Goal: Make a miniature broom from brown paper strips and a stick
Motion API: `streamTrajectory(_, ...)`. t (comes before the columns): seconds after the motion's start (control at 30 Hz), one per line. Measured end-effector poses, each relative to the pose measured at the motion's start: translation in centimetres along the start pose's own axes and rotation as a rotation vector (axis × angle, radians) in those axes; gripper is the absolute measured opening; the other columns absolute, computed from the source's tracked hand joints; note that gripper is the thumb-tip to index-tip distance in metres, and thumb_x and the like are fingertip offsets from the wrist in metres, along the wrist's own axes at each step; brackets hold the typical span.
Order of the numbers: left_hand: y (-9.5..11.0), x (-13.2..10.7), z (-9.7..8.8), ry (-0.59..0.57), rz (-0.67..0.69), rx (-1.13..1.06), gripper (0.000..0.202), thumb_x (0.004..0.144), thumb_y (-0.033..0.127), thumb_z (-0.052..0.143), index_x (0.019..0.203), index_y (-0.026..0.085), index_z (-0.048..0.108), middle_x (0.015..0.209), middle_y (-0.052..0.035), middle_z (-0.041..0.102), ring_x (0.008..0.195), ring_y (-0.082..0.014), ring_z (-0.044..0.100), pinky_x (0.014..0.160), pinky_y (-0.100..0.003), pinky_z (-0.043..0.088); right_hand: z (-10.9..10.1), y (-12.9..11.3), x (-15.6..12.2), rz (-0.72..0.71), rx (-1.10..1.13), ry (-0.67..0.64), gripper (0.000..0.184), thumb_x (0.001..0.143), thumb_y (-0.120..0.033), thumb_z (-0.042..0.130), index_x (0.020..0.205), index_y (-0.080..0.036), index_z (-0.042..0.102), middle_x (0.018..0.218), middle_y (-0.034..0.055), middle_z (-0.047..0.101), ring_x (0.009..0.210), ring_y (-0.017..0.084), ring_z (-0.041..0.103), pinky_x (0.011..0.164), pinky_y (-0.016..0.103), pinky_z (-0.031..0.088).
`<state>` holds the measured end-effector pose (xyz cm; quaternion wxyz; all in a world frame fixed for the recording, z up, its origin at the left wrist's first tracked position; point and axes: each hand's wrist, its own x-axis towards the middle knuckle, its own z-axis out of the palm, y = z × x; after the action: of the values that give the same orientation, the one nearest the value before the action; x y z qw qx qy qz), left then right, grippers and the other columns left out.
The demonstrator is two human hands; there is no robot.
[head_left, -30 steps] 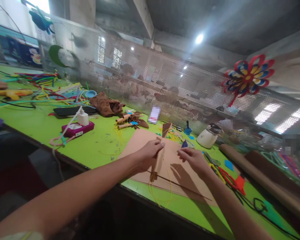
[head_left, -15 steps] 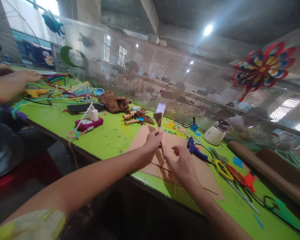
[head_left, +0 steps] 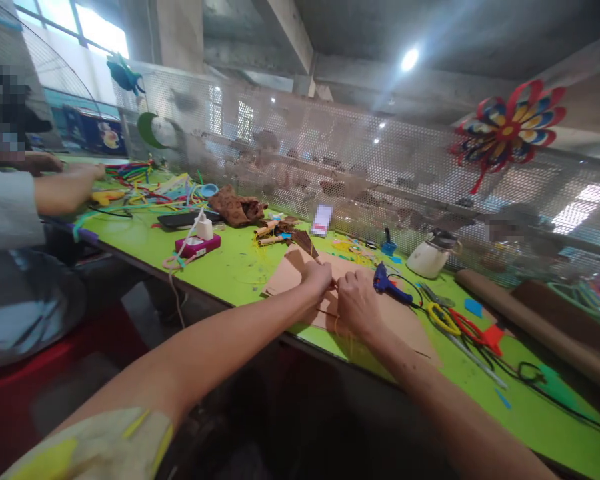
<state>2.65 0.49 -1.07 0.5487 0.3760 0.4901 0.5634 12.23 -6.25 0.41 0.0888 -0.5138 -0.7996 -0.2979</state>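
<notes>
Between my hands is a small brush-like bundle with a fanned brown end [head_left: 304,241] and some yellow thread; its tan handle is mostly hidden by my fingers. My left hand [head_left: 318,277] is closed around the handle, just below the fan. Close against it on the right, my right hand [head_left: 358,301] is closed too, its fingers curled at the handle's lower end. Yellow thread [head_left: 337,325] hangs below my right hand. Both hands are above a tan cardboard sheet [head_left: 400,327]. Similar tan rolls with brown ends [head_left: 269,230] lie beyond, to the left.
A blue glue gun [head_left: 390,285], yellow-handled scissors [head_left: 443,319] and orange-handled scissors [head_left: 467,327] lie right of the cardboard. Behind are a white kettle-like pot [head_left: 427,257] and a phone [head_left: 322,220]. At left sits a purple power strip [head_left: 197,247]; a co-worker's arm [head_left: 67,190] reaches over pipe cleaners.
My right hand has closed from a looser, spread pose and moved up against my left. The bundle has tipped leftward from upright. The view has shifted left.
</notes>
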Motion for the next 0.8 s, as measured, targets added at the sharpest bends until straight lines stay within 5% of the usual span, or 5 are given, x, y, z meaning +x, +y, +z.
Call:
streamTrajectory(0.2,7.3,-0.3,4.6,0.043,0.092,-0.159,0.014,0.071,0.014,0.057,0.085,0.011,0.056,0.061,-0.0032,0.059,0.057,-0.0133,0.060,0.058,-0.024,0.049,-4.8,7.1,3.1,-0.088,-0.095,0.097,0.026,0.085,-0.005,0.038,0.083,-0.005,0.064,0.082,0.0171,0.057,0.083,0.026,0.043,0.070,0.035,0.031)
streamTrajectory(0.3,8.7,-1.0,5.4,-0.007,0.140,-0.293,0.011,0.074,0.016,0.058,0.084,0.011,0.058,0.064,-0.0038,0.061,0.057,-0.0112,0.060,0.062,-0.023,0.051,-6.1,8.8,3.6,-0.140,-0.170,0.225,0.027,0.087,-0.008,0.038,0.081,-0.006,0.064,0.080,0.0160,0.055,0.084,0.026,0.041,0.069,0.035,0.031)
streamTrajectory(0.57,-0.4,-2.9,4.1,0.023,-0.178,-0.276,0.003,0.075,0.006,0.052,0.075,0.007,0.054,0.050,-0.0018,0.053,0.050,-0.0121,0.058,0.057,-0.025,0.053,0.8,6.8,-2.1,-0.260,-0.102,0.073,0.014,0.081,-0.006,0.051,0.074,-0.012,0.062,0.075,0.0103,0.056,0.078,0.023,0.043,0.067,0.032,0.031)
streamTrajectory(0.8,-2.4,-3.3,5.7,-0.020,-0.307,-0.126,0.012,0.081,0.018,0.054,0.076,0.007,0.055,0.055,-0.0049,0.057,0.044,-0.0122,0.055,0.048,-0.025,0.051,2.9,7.9,-5.7,-0.189,-0.051,0.044,0.013,0.085,-0.013,0.050,0.076,-0.015,0.059,0.075,0.0085,0.056,0.078,0.022,0.045,0.067,0.032,0.030)
